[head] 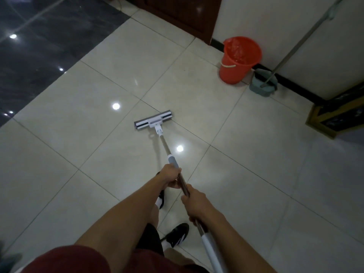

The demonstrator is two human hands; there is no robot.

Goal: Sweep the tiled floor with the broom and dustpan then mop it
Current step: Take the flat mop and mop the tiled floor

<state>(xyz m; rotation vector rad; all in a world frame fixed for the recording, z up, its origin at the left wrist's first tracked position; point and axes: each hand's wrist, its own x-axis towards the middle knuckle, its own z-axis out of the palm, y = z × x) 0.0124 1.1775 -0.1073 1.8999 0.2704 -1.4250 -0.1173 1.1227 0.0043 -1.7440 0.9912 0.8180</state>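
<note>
A flat mop with a white and grey head (153,122) rests on the pale tiled floor (98,91) in the middle of the view, its pole (165,144) running back toward me. My left hand (171,175) is shut on the pole just below the grey collar. My right hand (194,201) grips the same pole lower down, closer to my body. A grey-green dustpan (263,83) with a long-handled broom (291,48) stands against the white wall at the right.
A red bucket (239,59) stands by the wall next to the dustpan. A dark wooden door (183,10) is at the top, a dark glossy floor strip (39,46) at the left. A framed dark step (336,117) juts in at the right. My black shoes (176,234) are below.
</note>
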